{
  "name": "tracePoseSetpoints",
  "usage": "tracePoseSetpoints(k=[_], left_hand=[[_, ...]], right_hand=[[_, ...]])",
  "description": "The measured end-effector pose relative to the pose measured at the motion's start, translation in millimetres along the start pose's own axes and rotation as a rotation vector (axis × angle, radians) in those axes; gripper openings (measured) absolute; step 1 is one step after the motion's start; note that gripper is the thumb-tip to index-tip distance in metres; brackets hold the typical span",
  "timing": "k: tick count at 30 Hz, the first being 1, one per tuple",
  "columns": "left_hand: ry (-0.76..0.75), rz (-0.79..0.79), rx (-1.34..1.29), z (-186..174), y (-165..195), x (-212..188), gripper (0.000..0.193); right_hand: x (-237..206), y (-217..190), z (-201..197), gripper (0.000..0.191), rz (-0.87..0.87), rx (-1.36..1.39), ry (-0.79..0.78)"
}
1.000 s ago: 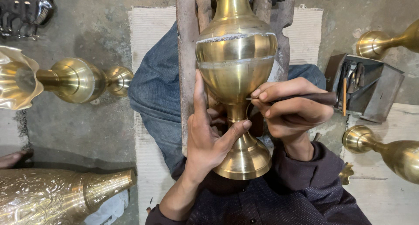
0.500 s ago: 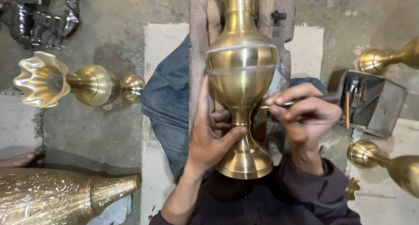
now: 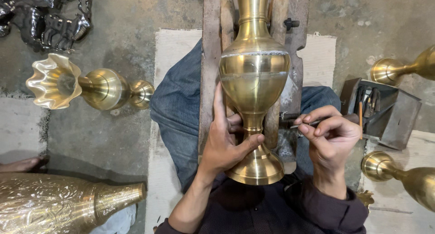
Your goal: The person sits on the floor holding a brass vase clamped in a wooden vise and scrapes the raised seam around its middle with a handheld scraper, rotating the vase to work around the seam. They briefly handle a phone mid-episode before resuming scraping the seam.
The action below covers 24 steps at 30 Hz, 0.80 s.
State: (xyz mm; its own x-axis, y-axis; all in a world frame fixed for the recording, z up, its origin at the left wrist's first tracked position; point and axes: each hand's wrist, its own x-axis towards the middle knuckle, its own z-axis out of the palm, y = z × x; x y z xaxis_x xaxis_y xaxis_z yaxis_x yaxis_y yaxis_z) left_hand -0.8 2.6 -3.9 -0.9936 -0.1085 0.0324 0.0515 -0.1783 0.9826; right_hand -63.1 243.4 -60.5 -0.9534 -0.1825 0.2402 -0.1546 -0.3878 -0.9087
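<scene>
- Grey concrete workshop floor, pale woven mat underneath; denim-clad legs across it.
- Wooden cradle frame along the lap, supporting the brass vase.
- Brass vase, lying lengthwise in the frame, foot toward the body; judged heavy, rigid, polished and slippery; narrow stem above the foot the surest hold.
- Further brass vases: fluted-mouth one left, embossed one lower left, two more right.
- Open metal tool box right.
- Left hand, fingers wrapped around the stem, thumb over the foot.
- Right hand, fingertips pinched on a thin scribing tool just beside the stem.
</scene>
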Motion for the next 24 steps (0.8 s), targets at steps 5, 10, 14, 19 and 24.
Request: tracePoseSetpoints(k=[5, 10, 14, 19, 24], left_hand=[[-0.001, -0.037, -0.065, -0.7, -0.2, -0.4, 0.127], [0.035, -0.089, 0.021, -1.4, 2.5, -2.9, 0.125], [0.042, -0.098, 0.048, 0.6, -1.1, -3.7, 0.125], [0.065, -0.099, 0.069, 4.1, -10.5, -4.3, 0.127], [0.111, -0.19, 0.188, 5.4, -11.6, -8.5, 0.13]], right_hand=[[-10.9, -3.5, -8.4, 0.027, 0.045, -0.013, -0.01], [-11.2, -24.3, 1.6, 0.019, 0.02, -0.066, -0.079], [-15.6, -72.9, 28.6, 0.01, -0.049, -0.087, -0.294], [-15.1, -110.6, 53.9, 0.015, 0.025, 0.278, -0.867], [-11.0, -100.4, 51.1, 0.026, -0.094, 0.551, -1.304]])
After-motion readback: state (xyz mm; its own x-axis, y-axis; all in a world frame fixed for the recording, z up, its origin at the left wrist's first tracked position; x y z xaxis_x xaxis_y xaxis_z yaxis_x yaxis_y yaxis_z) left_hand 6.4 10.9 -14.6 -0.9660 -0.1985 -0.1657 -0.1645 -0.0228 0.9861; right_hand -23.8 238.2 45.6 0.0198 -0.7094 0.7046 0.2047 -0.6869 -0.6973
